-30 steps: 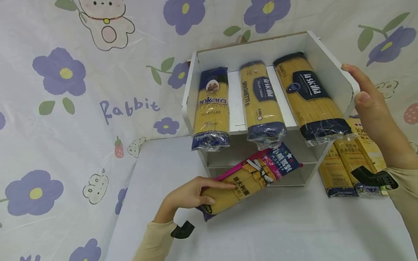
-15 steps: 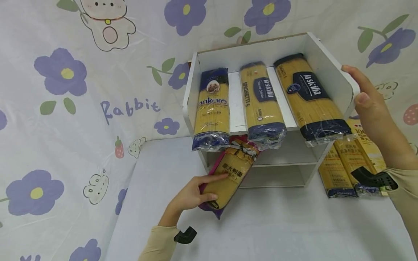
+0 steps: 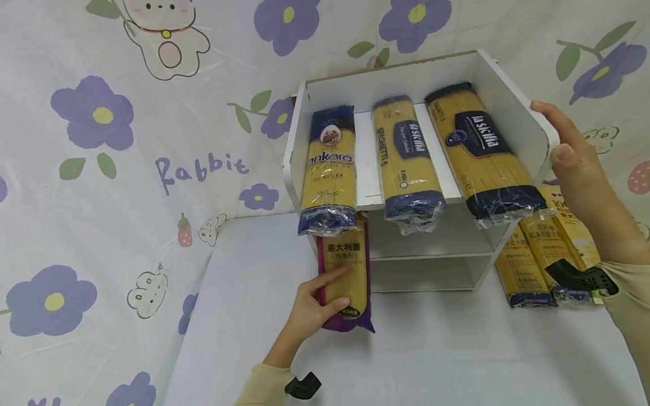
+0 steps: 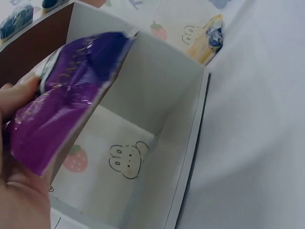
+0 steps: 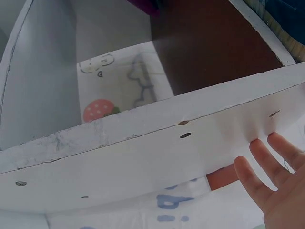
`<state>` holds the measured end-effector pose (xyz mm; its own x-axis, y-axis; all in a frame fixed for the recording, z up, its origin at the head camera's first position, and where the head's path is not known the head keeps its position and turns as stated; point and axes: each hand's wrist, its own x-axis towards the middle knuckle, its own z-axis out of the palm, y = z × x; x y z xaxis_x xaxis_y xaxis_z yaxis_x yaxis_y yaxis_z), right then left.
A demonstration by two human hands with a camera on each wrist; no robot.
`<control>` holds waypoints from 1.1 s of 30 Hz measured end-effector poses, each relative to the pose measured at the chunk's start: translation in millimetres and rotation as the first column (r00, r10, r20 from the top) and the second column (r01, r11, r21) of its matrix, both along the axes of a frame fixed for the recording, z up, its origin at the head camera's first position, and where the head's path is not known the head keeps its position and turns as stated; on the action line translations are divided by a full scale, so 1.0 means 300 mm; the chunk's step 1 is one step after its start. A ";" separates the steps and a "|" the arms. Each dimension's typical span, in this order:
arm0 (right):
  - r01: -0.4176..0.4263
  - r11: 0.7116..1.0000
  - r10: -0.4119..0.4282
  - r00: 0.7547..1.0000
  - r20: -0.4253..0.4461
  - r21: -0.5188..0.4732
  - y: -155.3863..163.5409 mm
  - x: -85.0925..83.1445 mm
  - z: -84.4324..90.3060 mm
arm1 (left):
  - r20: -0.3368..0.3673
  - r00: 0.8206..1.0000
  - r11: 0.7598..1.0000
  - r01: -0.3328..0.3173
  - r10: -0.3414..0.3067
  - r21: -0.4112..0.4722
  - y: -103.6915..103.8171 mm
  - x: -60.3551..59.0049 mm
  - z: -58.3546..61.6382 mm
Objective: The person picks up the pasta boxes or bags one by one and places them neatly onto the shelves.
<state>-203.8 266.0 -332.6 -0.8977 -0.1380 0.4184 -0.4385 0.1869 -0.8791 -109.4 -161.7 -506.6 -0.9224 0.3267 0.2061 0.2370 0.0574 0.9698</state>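
The left hand (image 3: 311, 310) is clamped on a purple-edged pasta packet (image 3: 357, 285) with Chinese lettering, the thumb pressed across its front near the lower end and the index finger laid over the front a little farther up. The packet lies ahead and slightly to the right of that hand: its purple lower end is in the grasp, while the rest runs away past the fingertips and beneath the top level of the white shelf unit (image 3: 520, 110). Its far end is hidden, so I cannot tell which lower compartment it is in. Farther ahead of the left hand, above the packet, the ankara spaghetti pack (image 3: 331, 180) overhangs the front edge of that top level. To the right of it, and nearer the right hand (image 3: 584, 169), lie a narrower la sicilia spaghetti pack (image 3: 408, 158) and a wider la sicilia spaghetti pack (image 3: 482, 152). The right hand has its fingers straight and apart, fingertips touching the outer face of the unit's right side wall, thumb at its front edge. Below and left of the right hand, beside the unit, two yellow pasta packs (image 3: 525, 273) (image 3: 553, 248) lie on the white table (image 3: 431, 349), well apart from the left hand.
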 end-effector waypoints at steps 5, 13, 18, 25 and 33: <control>0.003 1.000 -0.003 1.000 0.001 0.001 0.002 -0.002 0.000 | -0.019 0.998 0.997 -0.052 0.053 0.050 0.025 0.017 0.007; -0.018 1.000 0.018 1.000 -0.023 -0.006 0.016 -0.018 -0.023 | 0.020 0.997 0.993 -0.082 0.081 0.087 0.064 0.039 0.049; -0.015 1.000 0.015 1.000 -0.024 0.000 0.017 -0.022 -0.026 | 0.078 0.992 0.989 -0.110 0.103 0.097 0.074 0.043 0.061; -0.011 1.000 0.011 1.000 -0.007 -0.015 0.009 -0.013 -0.011 | 0.202 0.965 0.983 -0.179 0.169 0.036 0.074 0.030 0.103; -0.017 1.000 0.017 1.000 -0.023 -0.008 0.024 -0.023 -0.029 | 0.199 0.976 0.975 -0.042 0.086 -0.217 0.035 0.003 0.148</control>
